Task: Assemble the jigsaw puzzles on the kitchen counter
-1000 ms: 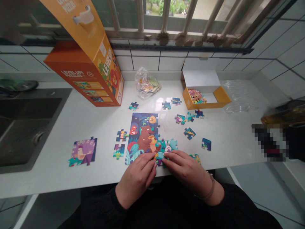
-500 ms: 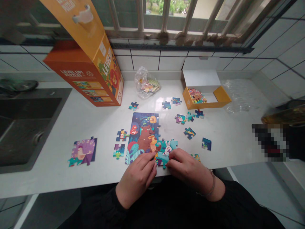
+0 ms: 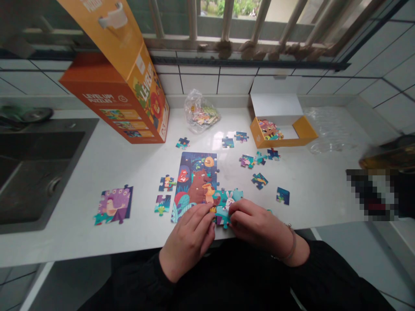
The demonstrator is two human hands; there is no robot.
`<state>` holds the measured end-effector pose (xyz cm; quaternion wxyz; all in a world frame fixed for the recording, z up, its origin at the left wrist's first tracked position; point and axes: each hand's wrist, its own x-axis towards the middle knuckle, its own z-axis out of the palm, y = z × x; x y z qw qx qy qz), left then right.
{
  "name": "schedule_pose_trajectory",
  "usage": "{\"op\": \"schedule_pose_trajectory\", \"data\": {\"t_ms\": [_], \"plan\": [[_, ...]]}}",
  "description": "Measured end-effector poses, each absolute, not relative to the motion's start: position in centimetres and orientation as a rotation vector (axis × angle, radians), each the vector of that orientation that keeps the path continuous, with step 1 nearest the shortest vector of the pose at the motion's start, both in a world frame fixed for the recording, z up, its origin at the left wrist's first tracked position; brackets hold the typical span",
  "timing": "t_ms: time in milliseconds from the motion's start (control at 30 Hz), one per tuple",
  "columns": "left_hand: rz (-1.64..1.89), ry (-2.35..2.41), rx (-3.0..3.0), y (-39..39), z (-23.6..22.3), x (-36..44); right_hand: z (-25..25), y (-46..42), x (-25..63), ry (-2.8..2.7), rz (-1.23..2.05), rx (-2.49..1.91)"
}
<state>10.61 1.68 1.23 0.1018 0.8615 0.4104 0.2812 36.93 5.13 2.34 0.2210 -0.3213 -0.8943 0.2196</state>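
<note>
A partly joined jigsaw puzzle (image 3: 197, 185) with a bear and a rabbit lies near the counter's front edge. At its lower right is a teal puzzle piece (image 3: 223, 215). My right hand (image 3: 256, 222) is closed, its fingertips pinching the right side of that piece. My left hand (image 3: 189, 237) rests on the puzzle's bottom edge, fingers together and bent over it, the thumb below. Its fingers hide part of the lower row. Left of the puzzle lie two loose pieces, one with a frog (image 3: 162, 205) and one above it (image 3: 166, 183).
A joined purple section (image 3: 113, 205) lies left, near the sink (image 3: 65, 172). Several loose pieces (image 3: 259, 180) are scattered right. An orange puzzle box (image 3: 113, 103), a plastic bag of pieces (image 3: 202, 114) and an open yellow box (image 3: 301, 134) stand along the back.
The teal piece sits slightly lower and closer against the joined puzzle, with my right fingers still on it. My left hand stays almost in place. The whole view has shifted slightly.
</note>
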Motion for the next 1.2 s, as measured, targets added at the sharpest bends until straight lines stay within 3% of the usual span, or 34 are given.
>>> {"op": "schedule_pose_trajectory", "data": {"t_ms": [367,767,1200], "plan": [[0.495,1.247,2.653,2.2,1.1,11.4,2.1,4.8,36.5,-2.579,0.355,-0.759],[0.417,1.245,2.641,3.1,1.4,11.6,1.1,5.6,37.2,-2.539,0.51,-0.77],[0.383,1.25,2.593,3.1,1.6,11.6,1.8,6.9,37.9,-2.346,0.934,-0.81]]}}
